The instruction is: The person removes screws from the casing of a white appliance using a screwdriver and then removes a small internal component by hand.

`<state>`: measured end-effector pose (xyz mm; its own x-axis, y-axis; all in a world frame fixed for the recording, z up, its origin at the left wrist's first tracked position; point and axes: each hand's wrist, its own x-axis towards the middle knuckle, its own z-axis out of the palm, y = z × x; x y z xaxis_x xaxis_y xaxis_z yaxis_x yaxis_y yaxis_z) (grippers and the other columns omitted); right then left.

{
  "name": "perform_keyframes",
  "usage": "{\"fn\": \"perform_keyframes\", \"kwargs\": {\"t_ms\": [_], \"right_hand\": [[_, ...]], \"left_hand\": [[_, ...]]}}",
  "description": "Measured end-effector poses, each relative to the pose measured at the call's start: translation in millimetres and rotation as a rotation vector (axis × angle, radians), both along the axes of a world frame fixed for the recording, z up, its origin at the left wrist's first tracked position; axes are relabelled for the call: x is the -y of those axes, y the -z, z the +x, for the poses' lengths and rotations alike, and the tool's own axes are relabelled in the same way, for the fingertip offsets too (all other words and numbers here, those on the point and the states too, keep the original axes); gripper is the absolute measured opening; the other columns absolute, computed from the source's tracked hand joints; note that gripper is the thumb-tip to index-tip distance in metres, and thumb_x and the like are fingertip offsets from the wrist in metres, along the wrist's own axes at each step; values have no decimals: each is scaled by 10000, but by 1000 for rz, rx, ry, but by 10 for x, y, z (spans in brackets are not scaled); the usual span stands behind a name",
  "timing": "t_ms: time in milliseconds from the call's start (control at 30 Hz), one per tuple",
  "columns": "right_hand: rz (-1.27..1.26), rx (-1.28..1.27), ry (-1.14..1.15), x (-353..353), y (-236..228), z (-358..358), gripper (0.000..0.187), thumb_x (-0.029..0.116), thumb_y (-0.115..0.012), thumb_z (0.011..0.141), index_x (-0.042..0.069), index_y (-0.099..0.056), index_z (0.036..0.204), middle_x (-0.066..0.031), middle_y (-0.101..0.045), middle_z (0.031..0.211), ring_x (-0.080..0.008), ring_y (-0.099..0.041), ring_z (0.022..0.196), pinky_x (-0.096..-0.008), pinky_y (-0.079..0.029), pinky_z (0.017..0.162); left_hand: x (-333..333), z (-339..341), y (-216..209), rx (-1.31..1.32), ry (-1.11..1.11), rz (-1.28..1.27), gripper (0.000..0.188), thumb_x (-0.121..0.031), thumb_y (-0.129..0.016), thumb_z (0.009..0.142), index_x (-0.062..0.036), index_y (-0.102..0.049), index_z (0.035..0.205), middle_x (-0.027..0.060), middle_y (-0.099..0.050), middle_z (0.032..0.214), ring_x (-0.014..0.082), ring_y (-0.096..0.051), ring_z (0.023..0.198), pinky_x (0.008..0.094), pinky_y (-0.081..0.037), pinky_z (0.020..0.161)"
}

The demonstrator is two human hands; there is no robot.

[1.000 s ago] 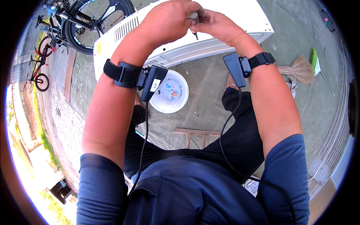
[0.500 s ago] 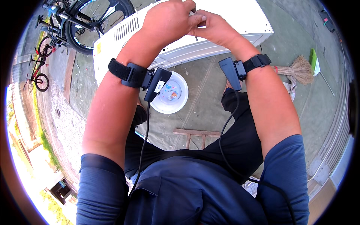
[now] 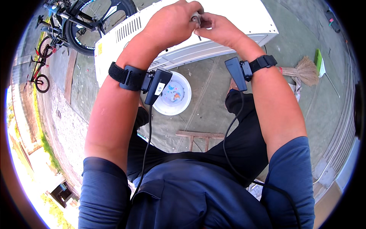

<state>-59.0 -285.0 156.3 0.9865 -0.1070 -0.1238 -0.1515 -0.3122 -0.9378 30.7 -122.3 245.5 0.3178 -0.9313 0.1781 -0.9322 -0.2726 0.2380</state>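
Both of my hands meet above a white metal appliance casing (image 3: 244, 19) with vent slots, which lies at the far side. My left hand (image 3: 173, 21) is closed round a small grey metal part (image 3: 196, 19), whose rounded end shows between the fingers. Against that part, my right hand (image 3: 219, 28) has its thumb and fingers pinched together. A thin dark stem sticks out just below the fingertips. The exact kind of the part cannot be made out, since fingers cover most of it.
A white plastic basin (image 3: 175, 93) with a coloured pattern inside stands on the floor between my feet. Nearer lies a small wooden stool (image 3: 200, 135). A straw broom (image 3: 305, 71) and a green dustpan (image 3: 318, 61) are at the right, bicycles (image 3: 82, 26) at the far left.
My left hand has turned and its fingers have shifted, so the grey metal part now shows between the hands. My right hand has moved only slightly.
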Motion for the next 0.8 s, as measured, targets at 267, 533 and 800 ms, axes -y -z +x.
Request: {"fn": "perform_keyframes", "kwargs": {"t_ms": [267, 533, 800], "right_hand": [[-386, -71, 15, 166, 475, -53, 457, 185, -697, 864, 79, -657, 1307, -139, -721, 1167, -287, -702, 1030, -382, -562, 891], [-21, -308, -201, -102, 272, -14, 305, 186, -688, 941, 20, -705, 1196, -70, -720, 943, -165, -707, 849, -326, -564, 726], [-77, -286, -423, -700, 385, -89, 196, 185, -729, 908, 23, -743, 1019, -68, -734, 840, -151, -713, 780, -325, -558, 709]], "left_hand": [[-115, 43, -135, -68, -379, 6, 408, -361, -720, 898, -4, -645, 1078, 248, -710, 921, 430, -691, 905, 490, -540, 775], [-669, 149, -243, -292, -440, -90, 417, -410, -681, 987, -29, -661, 1157, 96, -709, 856, 141, -685, 699, 282, -549, 648], [-1177, 295, -382, -368, -649, -85, 395, -386, -619, 1015, -15, -666, 1142, 73, -694, 803, 104, -636, 654, 264, -498, 588]]}}
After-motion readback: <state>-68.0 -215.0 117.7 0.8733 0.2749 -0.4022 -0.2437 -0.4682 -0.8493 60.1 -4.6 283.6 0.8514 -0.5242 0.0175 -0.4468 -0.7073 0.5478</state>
